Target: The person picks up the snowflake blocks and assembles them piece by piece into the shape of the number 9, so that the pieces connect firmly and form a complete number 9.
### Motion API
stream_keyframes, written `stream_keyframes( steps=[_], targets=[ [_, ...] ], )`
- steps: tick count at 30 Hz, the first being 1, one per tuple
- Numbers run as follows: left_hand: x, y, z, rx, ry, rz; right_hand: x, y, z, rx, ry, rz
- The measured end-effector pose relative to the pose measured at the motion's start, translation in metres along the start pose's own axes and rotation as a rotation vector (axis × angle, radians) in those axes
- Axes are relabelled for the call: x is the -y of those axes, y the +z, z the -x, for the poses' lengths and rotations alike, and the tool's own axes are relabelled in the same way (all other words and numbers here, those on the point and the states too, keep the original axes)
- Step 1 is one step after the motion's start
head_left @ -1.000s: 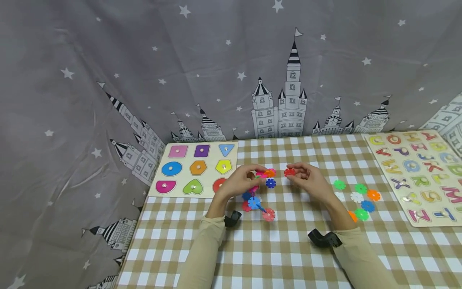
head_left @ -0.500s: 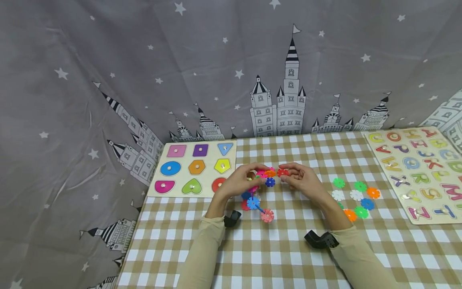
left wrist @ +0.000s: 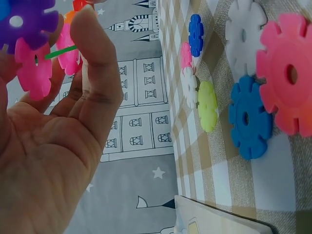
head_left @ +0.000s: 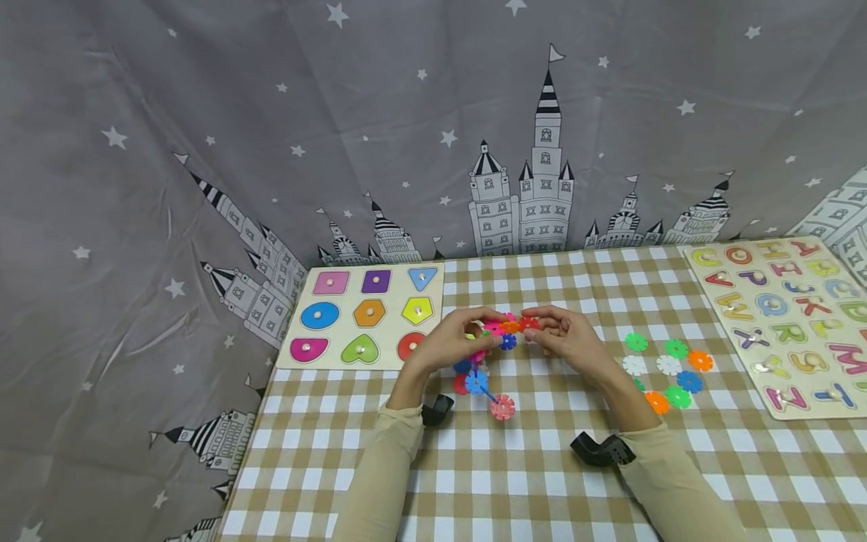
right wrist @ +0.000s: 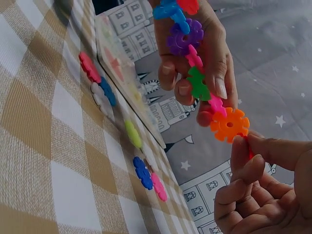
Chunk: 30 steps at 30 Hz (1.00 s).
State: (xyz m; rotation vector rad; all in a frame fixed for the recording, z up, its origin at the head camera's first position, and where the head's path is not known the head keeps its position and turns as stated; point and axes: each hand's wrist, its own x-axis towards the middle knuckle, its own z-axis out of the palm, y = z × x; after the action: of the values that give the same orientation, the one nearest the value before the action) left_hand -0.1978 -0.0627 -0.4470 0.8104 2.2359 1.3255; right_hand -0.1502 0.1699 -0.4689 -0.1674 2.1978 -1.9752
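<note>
My left hand holds a chain of joined plastic snowflake discs above the table. A purple disc, a green disc and an orange disc are among its links. From its near end hangs a coral disc, beside a light blue disc. My right hand pinches a red disc between thumb and forefinger, at the orange disc's edge. In the right wrist view, fingers mostly hide the red disc. Whether its slot is engaged cannot be told.
Beneath the chain lie loose discs, including a yellow disc and a dark blue disc. Several more, among them a green disc, lie right of my right hand. A shape puzzle board stands left, a letter puzzle board right.
My right hand has moved left with the red disc, bringing it from a gap away up to the orange disc. The left hand and its chain have stayed nearly in place.
</note>
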Motion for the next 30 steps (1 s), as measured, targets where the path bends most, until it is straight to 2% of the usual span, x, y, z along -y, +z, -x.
stream_keyframes(
  steps=[5,12,20,30],
  targets=[
    [-0.002,0.001,0.001,-0.020,-0.026,-0.011,0.001,0.003,0.001,-0.017,-0.019,0.007],
    [-0.002,0.004,-0.001,-0.036,-0.061,0.019,0.001,0.009,0.002,-0.091,-0.052,0.023],
    [-0.001,0.008,-0.004,-0.078,-0.068,-0.045,-0.002,0.012,0.000,-0.147,-0.056,0.030],
    [-0.001,0.011,-0.005,-0.073,-0.109,-0.091,-0.007,0.022,-0.001,-0.192,-0.049,0.019]
  ],
)
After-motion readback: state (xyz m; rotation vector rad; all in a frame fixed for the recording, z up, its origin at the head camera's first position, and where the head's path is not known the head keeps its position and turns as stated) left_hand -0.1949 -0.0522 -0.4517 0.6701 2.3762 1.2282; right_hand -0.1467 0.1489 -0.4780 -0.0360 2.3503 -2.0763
